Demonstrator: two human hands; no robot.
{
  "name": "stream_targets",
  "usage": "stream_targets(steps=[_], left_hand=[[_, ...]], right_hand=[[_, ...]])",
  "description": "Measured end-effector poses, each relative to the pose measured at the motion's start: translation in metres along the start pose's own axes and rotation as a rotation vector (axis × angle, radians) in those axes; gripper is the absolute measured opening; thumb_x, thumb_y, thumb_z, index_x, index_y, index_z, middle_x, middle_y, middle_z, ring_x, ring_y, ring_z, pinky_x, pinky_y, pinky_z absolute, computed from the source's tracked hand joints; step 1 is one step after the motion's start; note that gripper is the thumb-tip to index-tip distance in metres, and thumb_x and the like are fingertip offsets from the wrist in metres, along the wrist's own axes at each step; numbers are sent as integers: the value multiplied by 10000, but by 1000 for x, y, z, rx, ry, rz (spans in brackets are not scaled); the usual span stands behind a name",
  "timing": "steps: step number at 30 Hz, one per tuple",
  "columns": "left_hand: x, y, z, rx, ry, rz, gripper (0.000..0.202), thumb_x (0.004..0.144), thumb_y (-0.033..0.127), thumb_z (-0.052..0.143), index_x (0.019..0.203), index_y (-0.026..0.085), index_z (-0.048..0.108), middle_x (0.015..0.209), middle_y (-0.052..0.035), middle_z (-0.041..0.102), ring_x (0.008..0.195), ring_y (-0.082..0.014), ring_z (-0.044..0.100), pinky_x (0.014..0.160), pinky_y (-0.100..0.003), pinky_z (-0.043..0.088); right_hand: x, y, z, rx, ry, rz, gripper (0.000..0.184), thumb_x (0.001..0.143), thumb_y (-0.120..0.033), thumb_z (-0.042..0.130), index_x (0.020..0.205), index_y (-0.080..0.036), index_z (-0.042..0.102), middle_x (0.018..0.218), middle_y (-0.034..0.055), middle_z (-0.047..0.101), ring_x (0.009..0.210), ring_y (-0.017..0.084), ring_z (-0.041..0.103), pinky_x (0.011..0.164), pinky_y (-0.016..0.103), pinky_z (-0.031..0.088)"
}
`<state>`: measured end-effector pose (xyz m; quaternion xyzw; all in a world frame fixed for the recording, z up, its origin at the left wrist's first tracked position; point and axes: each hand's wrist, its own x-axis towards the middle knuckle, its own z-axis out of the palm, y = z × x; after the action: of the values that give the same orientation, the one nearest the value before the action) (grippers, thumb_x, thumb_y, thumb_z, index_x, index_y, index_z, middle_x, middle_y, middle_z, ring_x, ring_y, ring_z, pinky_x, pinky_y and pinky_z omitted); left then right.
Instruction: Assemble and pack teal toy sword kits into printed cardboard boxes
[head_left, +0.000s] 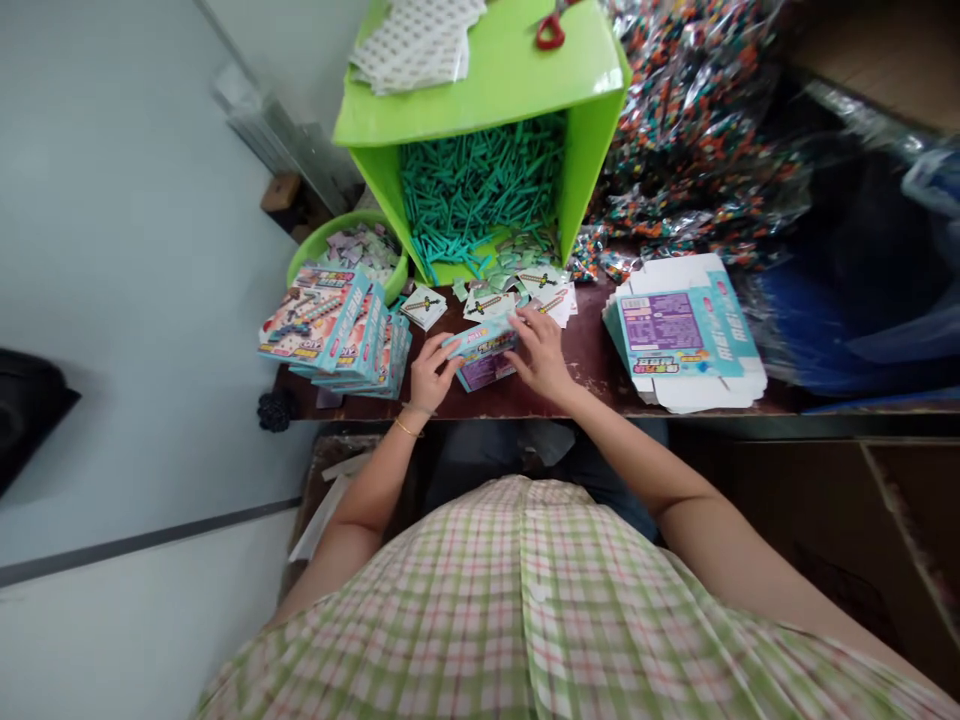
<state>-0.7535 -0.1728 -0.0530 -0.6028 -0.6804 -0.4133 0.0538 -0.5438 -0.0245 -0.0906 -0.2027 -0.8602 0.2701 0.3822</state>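
Between my hands, at the table's front edge, is a small blue and purple cardboard box (486,358), tilted with its narrow side up. My left hand (433,372) grips its left end, fingers on the top edge. At its right end my right hand (541,352) closes on the box with thumb and fingers. Just behind lie printed cards (491,305) with a pixel-style sword picture, and a small stack of such cards (424,307) sits to the left. The box's contents, if any, are hidden.
Filled boxes (315,312) are piled at left before a green basin (307,250) of small packets. A green bin (592,150) on its side holds teal sticks; red scissors (550,32) lie on top. Flat cartons (682,330) and bagged colourful pieces (690,130) are at right.
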Motion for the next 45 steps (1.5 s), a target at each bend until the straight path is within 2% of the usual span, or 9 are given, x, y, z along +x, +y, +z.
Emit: stream_targets(steps=[4, 9, 14, 19, 22, 27, 32, 40, 45], left_hand=[[-23, 54, 8, 43, 87, -88, 365, 988, 473, 674, 1242, 222, 747, 1214, -119, 726, 1157, -250, 707, 1058, -424, 582], [-43, 108, 34, -173, -214, -4, 399, 1032, 466, 597, 1354, 248, 687, 1307, -120, 721, 1220, -237, 703, 1046, -399, 599], [-58, 85, 42, -32, -216, -232, 580, 929, 458, 751, 1457, 250, 631, 1534, -168, 609, 1467, -345, 550, 1221, -554, 462], [-65, 69, 25, -317, -274, -446, 576, 978, 527, 660, 1454, 203, 643, 1349, -141, 754, 1191, -304, 750, 1031, -465, 625], [-37, 64, -26, -264, -125, -346, 545, 997, 574, 618, 1419, 235, 681, 1365, -98, 755, 1200, -272, 750, 1037, -414, 623], [40, 14, -181, 147, 234, -313, 587, 977, 623, 619, 1343, 177, 728, 1321, -112, 772, 1231, -284, 718, 1114, -443, 566], [69, -50, -256, 226, 108, -515, 565, 797, 649, 791, 1078, 160, 817, 1076, -122, 831, 997, -261, 738, 1043, -440, 579], [52, -46, -232, 435, 456, -352, 461, 926, 588, 696, 1139, 188, 782, 1209, -168, 748, 1207, -300, 675, 1164, -510, 491], [25, 20, -130, 411, 340, -37, 334, 1040, 434, 568, 1251, 243, 743, 1311, -120, 719, 1311, -277, 639, 1215, -512, 449]], right_hand=[[-58, -28, 11, 220, 110, 198, 795, 968, -578, 629, 1620, -195, 383, 1621, 218, 466, 1524, 342, 445, 1240, 570, 390], [-94, -43, 23, 524, 162, 565, 630, 807, -643, 745, 1228, -185, 647, 1183, 154, 742, 1114, 319, 699, 1031, 518, 560], [-82, -16, 1, 916, 316, 907, 531, 735, -620, 768, 1072, -224, 664, 1089, 69, 775, 989, 268, 738, 920, 445, 606], [-90, -28, -9, 1060, 128, 897, 558, 793, -663, 732, 1182, -266, 683, 1198, 85, 774, 1064, 296, 758, 911, 455, 638], [-96, -40, -6, 1088, -33, 730, 614, 864, -699, 665, 1327, -297, 651, 1293, 103, 745, 1041, 282, 770, 878, 457, 653], [-94, -45, -5, 1079, -145, 728, 569, 789, -681, 808, 1164, -256, 765, 1120, 98, 801, 951, 252, 774, 894, 421, 636], [-98, -36, -1, 1030, -171, 815, 627, 668, -745, 863, 1028, -234, 822, 1046, 108, 815, 911, 276, 769, 842, 425, 640], [-118, -27, -2, 968, -257, 822, 651, 661, -794, 834, 992, -234, 831, 1059, 121, 812, 910, 295, 769, 788, 416, 641], [-120, -29, 2, 919, -316, 822, 682, 646, -820, 815, 981, -226, 829, 1041, 128, 813, 892, 296, 766, 816, 436, 638]])
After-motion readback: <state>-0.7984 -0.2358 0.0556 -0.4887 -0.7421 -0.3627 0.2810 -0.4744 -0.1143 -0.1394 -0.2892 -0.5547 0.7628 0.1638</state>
